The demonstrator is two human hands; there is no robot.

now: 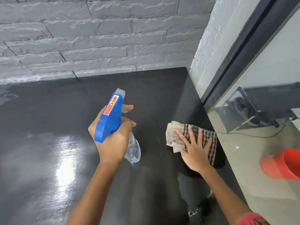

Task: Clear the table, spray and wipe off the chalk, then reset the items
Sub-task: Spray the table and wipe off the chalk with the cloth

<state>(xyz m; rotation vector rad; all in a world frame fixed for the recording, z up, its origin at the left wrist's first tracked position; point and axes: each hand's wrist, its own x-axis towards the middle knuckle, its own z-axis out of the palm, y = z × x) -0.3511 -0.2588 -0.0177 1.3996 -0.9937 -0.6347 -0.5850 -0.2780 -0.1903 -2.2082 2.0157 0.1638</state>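
My left hand (113, 137) grips a spray bottle (112, 116) with a blue trigger head and a clear body, held above the dark table (48, 111), nozzle pointing toward the far wall. One finger rests on the trigger. My right hand (194, 146) lies flat, fingers spread, pressing a striped beige-and-brown cloth (177, 135) onto the table near its right edge. A wet sheen shows on the tabletop at the left. No chalk marks are plainly visible around the cloth.
A grey stone-brick wall (97, 38) runs along the table's far side. Right of the table is a dark window frame (243, 46), a clear box (253, 111) and an orange-red bucket (282, 163) on the floor below.
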